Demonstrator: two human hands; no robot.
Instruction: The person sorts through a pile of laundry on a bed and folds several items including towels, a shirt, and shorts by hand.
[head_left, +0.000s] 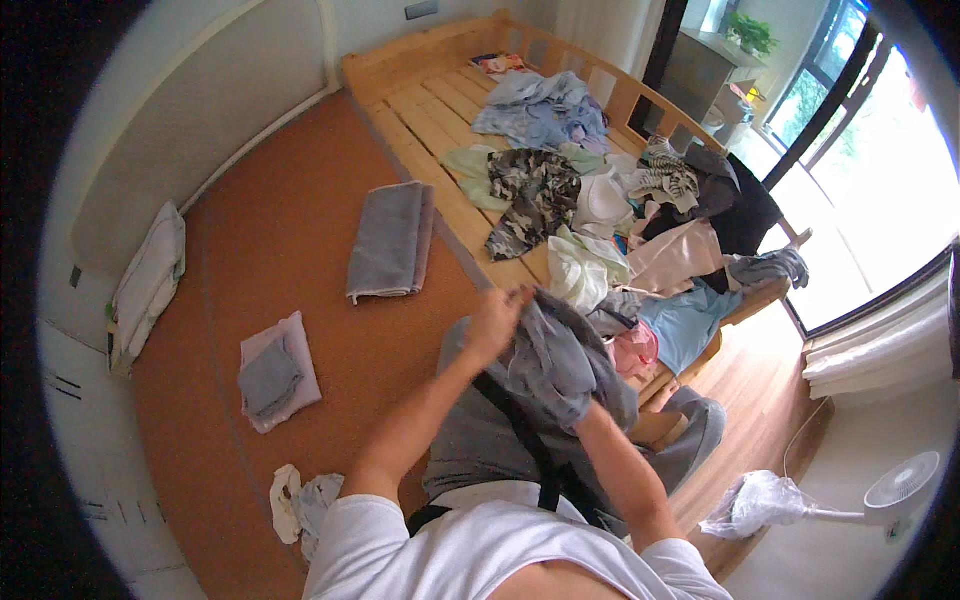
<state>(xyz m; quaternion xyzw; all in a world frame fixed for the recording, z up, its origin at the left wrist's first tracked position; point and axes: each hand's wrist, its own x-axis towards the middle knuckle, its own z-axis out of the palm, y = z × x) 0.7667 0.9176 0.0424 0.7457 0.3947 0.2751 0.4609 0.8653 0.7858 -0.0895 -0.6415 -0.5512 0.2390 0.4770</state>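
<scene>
A grey garment (555, 352) hangs bunched above my lap, at the near edge of the slatted wooden bed. Its upper edge is pinched in the fingers of my left hand (496, 324). My right forearm (622, 465) reaches into the same garment, so the cloth covers my right hand and its grip is hidden. Just beyond the garment lie a pale green and white cloth (585, 266), a pink item (634, 351) and a light blue garment (686, 319). A camouflage garment (536, 195) is spread further back on the slats.
Left of the bed, a folded grey towel (386, 240) lies on the brown mat (285, 187). A small grey folded cloth (271, 379) rests on a pink one (306, 367). Blue clothes (536, 109) lie farther along the slats. At right stands a white fan (900, 484) beside clear plastic (757, 502).
</scene>
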